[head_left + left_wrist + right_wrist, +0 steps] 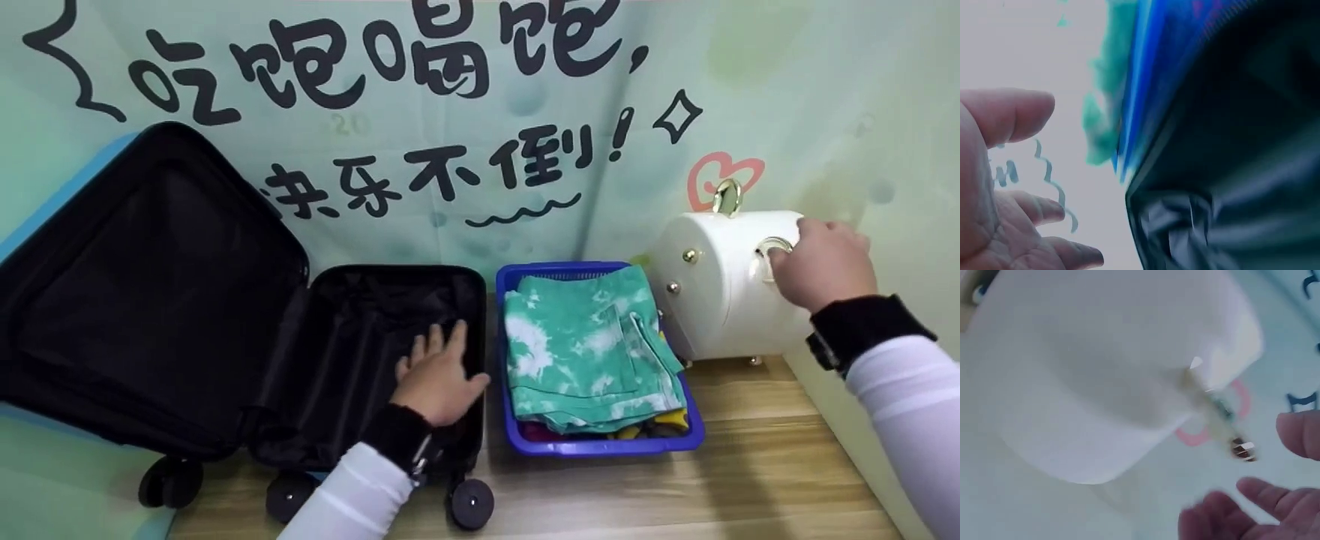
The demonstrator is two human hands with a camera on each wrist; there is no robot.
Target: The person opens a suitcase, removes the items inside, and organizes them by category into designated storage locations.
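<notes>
A black suitcase [150, 292] lies open on the left, its lid leaning back against the wall. Over its lower half hovers my left hand [439, 382], fingers spread, holding nothing. In the left wrist view, the fingers of that hand [1010, 225] are apart from the dark lining [1230, 146]. At the right, my right hand [829, 262] overlaps the white drum-shaped case [694, 322] with gold fittings. The right wrist view shows loosely bent, empty fingers below the case's gold handle [1216, 408], with a gap between them.
Between suitcase and case stands a blue plastic basket [600, 448] with a folded green-and-white tie-dye garment [577, 345] on top of other clothes. Suitcase wheels [471, 504] stick out toward the front. Wood-grain flooring [600, 499] meets a wall cloth with black lettering [442, 180].
</notes>
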